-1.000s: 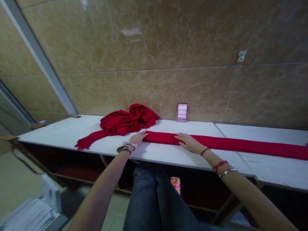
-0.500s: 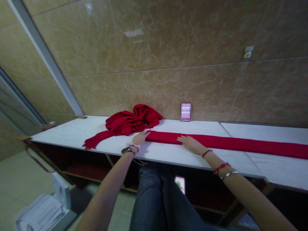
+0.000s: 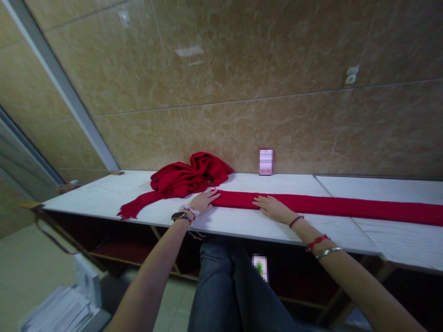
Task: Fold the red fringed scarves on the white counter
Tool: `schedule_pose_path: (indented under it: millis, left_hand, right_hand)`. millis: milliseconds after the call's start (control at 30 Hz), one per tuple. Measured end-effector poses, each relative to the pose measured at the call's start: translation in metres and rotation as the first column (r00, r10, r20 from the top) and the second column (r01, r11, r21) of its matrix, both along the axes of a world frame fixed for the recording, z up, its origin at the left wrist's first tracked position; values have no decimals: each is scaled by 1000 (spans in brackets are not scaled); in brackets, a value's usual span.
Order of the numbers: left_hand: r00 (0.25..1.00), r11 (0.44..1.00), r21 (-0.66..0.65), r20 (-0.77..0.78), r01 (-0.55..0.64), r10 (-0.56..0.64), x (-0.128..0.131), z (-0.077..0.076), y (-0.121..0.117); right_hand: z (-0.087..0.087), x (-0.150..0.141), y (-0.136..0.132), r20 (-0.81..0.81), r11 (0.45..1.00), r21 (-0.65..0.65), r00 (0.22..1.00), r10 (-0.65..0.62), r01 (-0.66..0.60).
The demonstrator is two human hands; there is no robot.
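A long red scarf (image 3: 323, 204), folded into a narrow flat strip, runs along the white tabletop (image 3: 235, 221) and off the right side of the view. My left hand (image 3: 205, 201) lies flat at the strip's left end, fingers stretched out over its edge. Farther right, my right hand (image 3: 275, 208) rests palm down on the strip with its fingers extended. A second red scarf (image 3: 187, 177) is heaped loosely behind my left hand, its fringed end trailing to the left near the table's front edge.
Against the tiled wall (image 3: 221, 129) stands a phone (image 3: 266, 162) with a blurred screen. Dark open shelves (image 3: 121, 249) are under the tabletop. On the floor at lower left is a box with papers (image 3: 60, 311). My legs (image 3: 221, 286) are at the table's front.
My left hand's fingers have spread a little at the strip's end. The view has shifted slightly. My right hand stays in about the same place on the scarf.
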State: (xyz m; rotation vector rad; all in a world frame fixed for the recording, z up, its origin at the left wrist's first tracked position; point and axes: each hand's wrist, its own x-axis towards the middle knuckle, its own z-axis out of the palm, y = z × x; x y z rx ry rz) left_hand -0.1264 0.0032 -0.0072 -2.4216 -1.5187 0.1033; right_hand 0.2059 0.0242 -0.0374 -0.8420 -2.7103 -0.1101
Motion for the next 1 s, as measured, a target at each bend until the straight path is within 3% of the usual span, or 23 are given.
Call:
schedule_pose_path:
  millis: [100,267,600,767,900,1000]
  left_hand:
    - [994,993,-34,1,112,-112,6,-2,3]
    - [989,993,49,95,110,-114,2,-2,13]
    - [993,993,-106,114,56,-44,-4,-16,12]
    - [993,991,-132,110,-35,50,2,-7,13]
    - [977,991,-93,181,-100,115,25,5,18]
    - [962,996,-9,259,-89,89,49,4,24]
  right_hand:
    - [-2,-1,2,-8,998,57,1000,13,-12]
    - [-4,-1,6,-52,992,123,998,24,-17]
    - [-9,-3,7,-44,999,-25,999,20,-21]
    - [-7,-1,5,-65,999,-32,998,24,-27]
    - [5,-22,5,-113,999,-32,994,1,-5]
    - [12,-56,5,-94,997,-34,993,-74,71]
